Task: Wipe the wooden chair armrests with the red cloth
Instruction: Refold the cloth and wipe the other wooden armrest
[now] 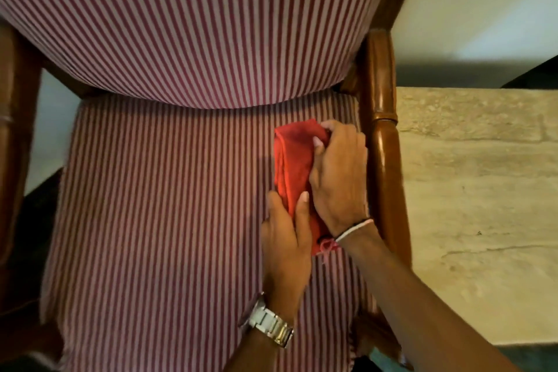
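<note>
The red cloth (294, 161) lies folded on the striped seat cushion (169, 220), near the seat's right side. My right hand (339, 178) rests on the cloth's right edge, thumb and fingers curled over the fabric. My left hand (287, 238) presses the cloth's near end, thumb and index finger on the red fabric. The polished wooden right armrest (381, 118) runs just right of my right hand, close to my knuckles. The left armrest (12, 130) shows at the frame's left edge, far from both hands.
The striped padded backrest (196, 24) bulges over the rear of the seat. A pale stone-like surface (477, 166) stands right of the chair, with a white wall (483, 3) behind it. Dark floor shows at the lower left.
</note>
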